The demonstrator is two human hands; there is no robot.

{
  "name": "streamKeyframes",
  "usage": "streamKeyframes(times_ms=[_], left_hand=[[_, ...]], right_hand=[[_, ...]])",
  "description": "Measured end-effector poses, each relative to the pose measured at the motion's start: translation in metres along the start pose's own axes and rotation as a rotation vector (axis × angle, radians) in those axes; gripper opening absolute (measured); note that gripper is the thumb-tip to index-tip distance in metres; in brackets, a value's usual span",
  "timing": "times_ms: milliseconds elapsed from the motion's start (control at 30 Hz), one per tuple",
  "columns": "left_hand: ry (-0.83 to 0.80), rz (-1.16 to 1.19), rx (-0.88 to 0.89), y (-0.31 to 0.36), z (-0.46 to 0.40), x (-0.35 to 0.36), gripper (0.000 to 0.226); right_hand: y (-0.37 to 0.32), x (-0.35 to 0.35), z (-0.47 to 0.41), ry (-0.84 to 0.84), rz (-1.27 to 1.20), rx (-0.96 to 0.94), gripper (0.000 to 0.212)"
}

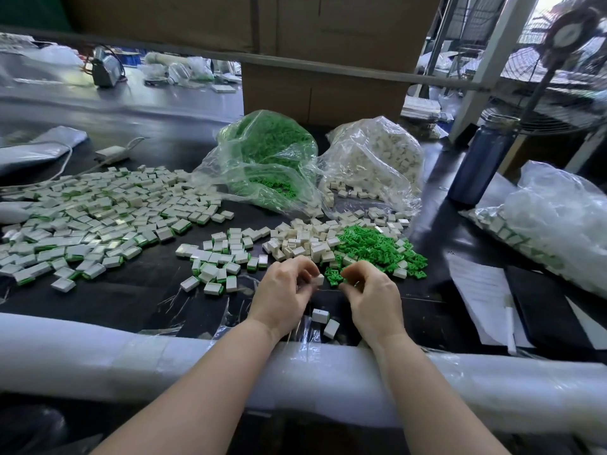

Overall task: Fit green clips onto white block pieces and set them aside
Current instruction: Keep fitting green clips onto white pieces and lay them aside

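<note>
While both forearms are laid over the padded white table edge (197, 353), a white block piece (318, 279) is pinched at the fingertips of the left hand (282, 297), fingers curled round it. The right hand (371, 297) is held just beside it w/ fingers curled in; whether a clip is gripped there can't be told, since the fingertips are partly hidden & blurred. A green clip (332, 277) is seen between the two hands, at the near edge of the loose green clip pile (377, 247). Unfitted white blocks (302, 238) are heaped just left of that pile, touching it. Two more white pieces (325, 321) are lying near the table edge, between the wrists. Finished pieces w/ green edges are spread in a small group (223, 261) and a large group (98, 215) to the left. Behind, a bag of green clips (269, 159) & a bag of white blocks (377, 159) are set side by side. A blue bottle (479, 162) is standing at the right.
</note>
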State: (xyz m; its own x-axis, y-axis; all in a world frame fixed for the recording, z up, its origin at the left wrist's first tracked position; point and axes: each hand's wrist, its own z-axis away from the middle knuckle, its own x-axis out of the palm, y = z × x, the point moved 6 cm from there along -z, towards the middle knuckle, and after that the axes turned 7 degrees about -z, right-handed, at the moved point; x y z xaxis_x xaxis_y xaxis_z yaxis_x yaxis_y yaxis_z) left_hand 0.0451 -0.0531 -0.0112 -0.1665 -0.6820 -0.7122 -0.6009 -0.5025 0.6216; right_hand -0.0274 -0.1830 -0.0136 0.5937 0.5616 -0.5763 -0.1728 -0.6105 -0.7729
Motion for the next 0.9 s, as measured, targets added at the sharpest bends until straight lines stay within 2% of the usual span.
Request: streamKeyframes(times_ms=[200,400,500,667,900], left_hand=[[-0.008,0.183,-0.037,-0.002,-0.001,-0.001,0.011],[-0.043,0.429,-0.141,-0.009,-0.001,-0.001,0.02],[-0.083,0.539,-0.169,-0.01,-0.001,0.0,0.018],[-0.191,0.504,-0.136,-0.008,-0.001,0.009,0.014],[-0.217,0.536,-0.14,-0.008,0.001,0.009,0.006]], right_hand=[[0.006,-0.005,-0.002,0.001,-0.369,0.078,0.016],[0.0,-0.004,0.001,-0.05,-0.537,0.078,0.018],[-0.004,-0.002,0.002,-0.097,-0.596,0.077,0.015],[-0.006,-0.001,0.004,-0.122,-0.684,0.094,0.015],[-0.003,0.003,0.003,-0.15,-0.607,0.075,0.018]])
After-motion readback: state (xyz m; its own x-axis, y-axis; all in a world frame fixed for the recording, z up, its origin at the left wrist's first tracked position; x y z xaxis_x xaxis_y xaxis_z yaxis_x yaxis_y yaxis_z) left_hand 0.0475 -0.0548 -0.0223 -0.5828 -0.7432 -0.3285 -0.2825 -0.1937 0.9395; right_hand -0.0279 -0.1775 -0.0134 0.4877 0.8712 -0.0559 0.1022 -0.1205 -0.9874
